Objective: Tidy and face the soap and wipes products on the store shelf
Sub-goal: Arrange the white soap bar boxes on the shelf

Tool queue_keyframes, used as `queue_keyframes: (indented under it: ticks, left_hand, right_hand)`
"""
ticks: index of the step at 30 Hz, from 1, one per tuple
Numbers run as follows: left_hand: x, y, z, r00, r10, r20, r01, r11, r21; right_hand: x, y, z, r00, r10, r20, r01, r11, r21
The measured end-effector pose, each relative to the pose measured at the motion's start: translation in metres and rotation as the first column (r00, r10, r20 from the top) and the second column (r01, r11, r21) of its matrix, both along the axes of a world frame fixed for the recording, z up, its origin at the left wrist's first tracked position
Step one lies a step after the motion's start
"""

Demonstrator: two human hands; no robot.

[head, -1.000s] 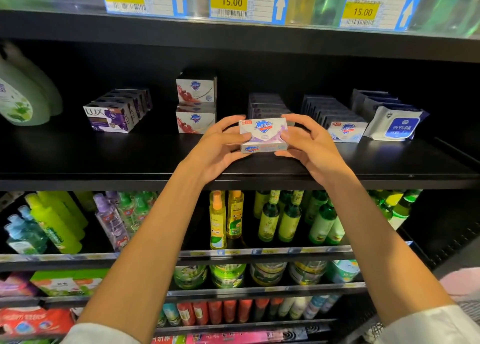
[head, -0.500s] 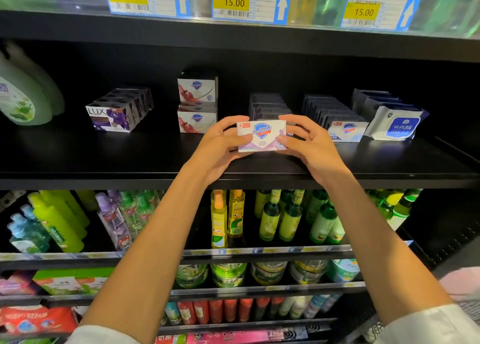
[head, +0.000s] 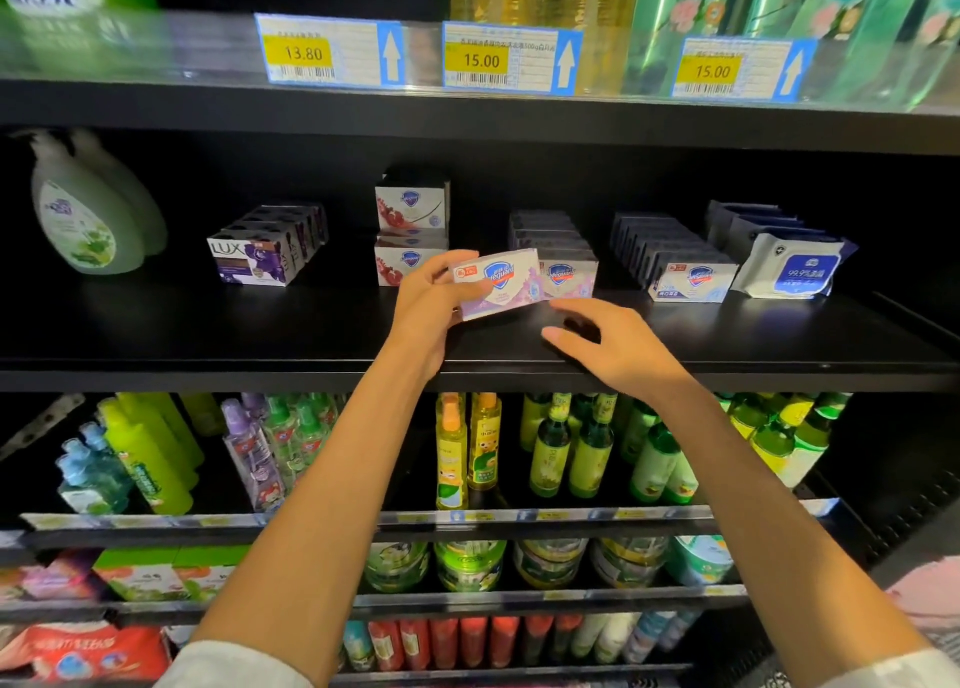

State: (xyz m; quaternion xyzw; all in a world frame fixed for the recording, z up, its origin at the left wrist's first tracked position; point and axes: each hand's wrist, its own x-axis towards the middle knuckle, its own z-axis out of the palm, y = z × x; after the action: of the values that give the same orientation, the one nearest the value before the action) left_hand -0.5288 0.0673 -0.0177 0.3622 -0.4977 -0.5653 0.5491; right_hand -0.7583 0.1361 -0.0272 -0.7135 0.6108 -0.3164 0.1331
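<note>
We see black store shelving (head: 208, 323) with a dark back panel (head: 519, 178), blue-and-yellow price tags (head: 509, 58) on the upper shelf edge, green and yellow bottles (head: 592, 448) on the lower tier, and dim light throughout.

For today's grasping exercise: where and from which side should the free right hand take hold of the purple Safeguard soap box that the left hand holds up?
Grip the purple Safeguard soap box by its free right short end, coming from the right. The left hand covers its left end, and the right hand hovers open just below right. It is a flat box: pinch top and bottom edges.
</note>
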Motion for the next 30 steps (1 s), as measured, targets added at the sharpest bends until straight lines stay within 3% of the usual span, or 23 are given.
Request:
queue_keyframes:
  ticks: [4,7,13,25,28,30]
  left_hand:
    - [0.030,-0.010,0.007,0.990,0.049,0.134,-0.046,0.999,-0.027]
    - [0.063,-0.022,0.008,0.974,0.081,0.212,-0.070,0.996,-0.059]
    - [0.100,-0.037,-0.001,0.946,0.132,0.296,-0.110,0.990,-0.089]
    - [0.097,-0.061,-0.003,0.895,0.169,0.414,-0.117,0.982,-0.148]
    - [0.097,-0.051,-0.001,0.847,0.202,0.491,-0.127,0.975,-0.183]
    - [0.098,-0.043,-0.001,0.791,0.309,0.527,-0.183,0.943,-0.278]
  right_hand:
    - [0.002,0.003,-0.001,0.964,0.086,-0.251,-0.083,0.996,0.022]
    - [0.003,0.003,-0.001,0.942,0.104,-0.320,-0.102,0.995,0.023]
    - [0.002,0.000,-0.004,0.936,0.096,-0.340,-0.096,0.995,0.016]
    - [0.002,0.000,-0.005,0.938,0.092,-0.333,-0.098,0.995,-0.003]
    - [0.004,0.002,-0.003,0.935,0.095,-0.342,-0.100,0.995,0.004]
    - [0.006,0.003,-0.002,0.947,0.091,-0.309,-0.094,0.996,0.003]
